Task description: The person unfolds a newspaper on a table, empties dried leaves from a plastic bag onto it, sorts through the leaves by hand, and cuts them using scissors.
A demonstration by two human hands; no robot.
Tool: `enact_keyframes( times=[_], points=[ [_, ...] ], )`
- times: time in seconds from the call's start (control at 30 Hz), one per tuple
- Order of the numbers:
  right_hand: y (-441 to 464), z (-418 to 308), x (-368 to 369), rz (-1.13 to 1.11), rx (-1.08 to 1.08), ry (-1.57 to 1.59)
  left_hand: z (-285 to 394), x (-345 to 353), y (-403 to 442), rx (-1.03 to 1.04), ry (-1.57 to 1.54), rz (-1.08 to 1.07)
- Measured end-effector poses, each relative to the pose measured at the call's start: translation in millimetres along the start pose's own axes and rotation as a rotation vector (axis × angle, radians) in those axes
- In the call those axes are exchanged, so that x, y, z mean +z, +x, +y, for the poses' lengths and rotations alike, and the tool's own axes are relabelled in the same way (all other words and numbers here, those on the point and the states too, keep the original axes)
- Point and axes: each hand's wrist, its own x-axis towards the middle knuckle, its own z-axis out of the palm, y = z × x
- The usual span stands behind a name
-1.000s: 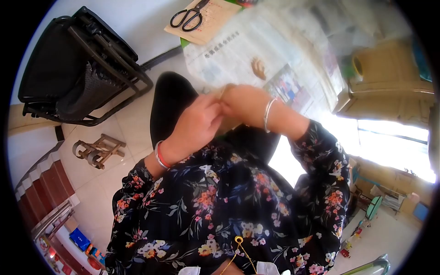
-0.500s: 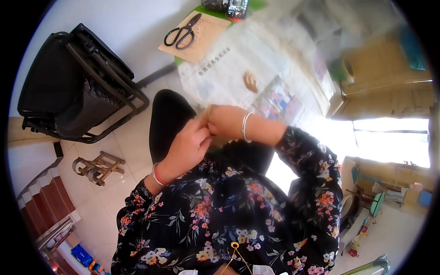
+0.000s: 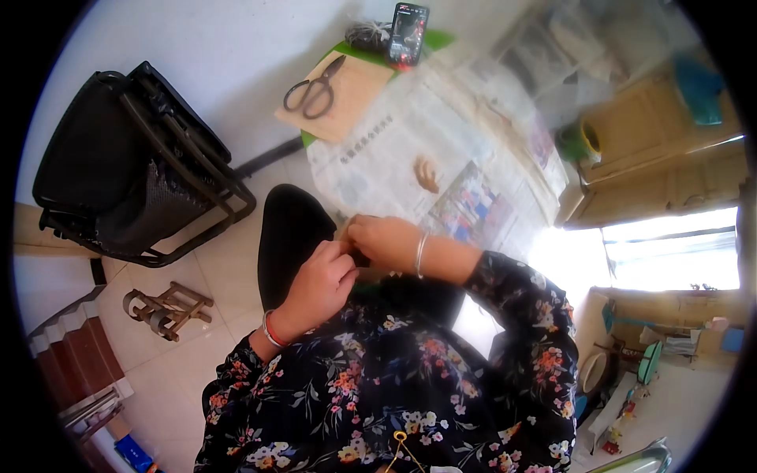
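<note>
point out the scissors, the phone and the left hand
Scissors [image 3: 322,81], head view: near the pivot between blades and handles.
Phone [image 3: 408,36], head view: middle of the screen.
Left hand [image 3: 318,279], head view: back of the hand.

Scissors [image 3: 322,80]: dark metal, matt. Brown sheet [image 3: 353,94]: paper, smooth, matt. Newspaper [image 3: 378,173]: thin printed paper, dull. Phone [image 3: 408,35]: glossy screen. Folding chair [image 3: 87,158]: black matt cloth, rough mesh below. Low stool [image 3: 177,301]: wood. Floor [image 3: 173,378]: smooth tile, glossy. Bangle [image 3: 420,254]: polished silvery metal. Blouse [image 3: 371,378]: soft floral-printed cloth.
</note>
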Motion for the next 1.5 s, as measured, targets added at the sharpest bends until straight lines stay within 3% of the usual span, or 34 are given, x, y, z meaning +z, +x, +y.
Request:
enact_keyframes(
  times=[0.13, 0.53, 0.73, 0.83, 1.07, 1.17, 1.27, 1.37, 1.43, 1.5],
  points=[
    [-5.1, 4.2, 6.8, 0.134, -0.189, -0.176, 0.0, -2.9, 0.2, 0.012, 0.007, -0.012],
    [1.2, -9.0, 13.6, 0.363, -0.147, -0.333, 9.6, -25.5, -6.5, 0.046, 0.005, 0.041],
    [5.4, -2.5, 18.3, 0.488, -0.335, -0.356, 10.7, -29.2, -10.6, 0.074, 0.005, 0.032],
    [0.9, -9.5, 16.5, 0.302, -0.206, -0.304, 15.7, -29.9, -8.3, 0.069, 0.032, 0.040],
    [-6.6, -19.0, 8.0, 0.255, -0.131, -0.357, 17.3, -27.6, -9.4, 0.040, 0.045, 0.023],
    [-5.6, -9.8, 17.7, 0.471, -0.353, -0.324, 14.2, -27.1, -11.3, 0.032, 0.073, 0.005],
    [-16.8, -13.6, 7.8, 0.442, -0.393, 0.090, 9.4, -27.7, -13.1, -0.004, 0.066, 0.029],
    [-38.8, 4.6, -5.6, 0.733, -0.383, 0.365, 11.7, -39.8, -12.5, -0.014, 0.097, 0.038],
    [-52.8, 34.0, 0.4, 0.973, -0.183, 0.703, 12.4, -53.9, -10.4, -0.022, 0.165, 0.062],
    [-76.5, 72.0, 1.2, 1.114, 0.076, 0.553, 17.8, -70.2, -6.1, -0.072, 0.189, 0.119]
  ],
)
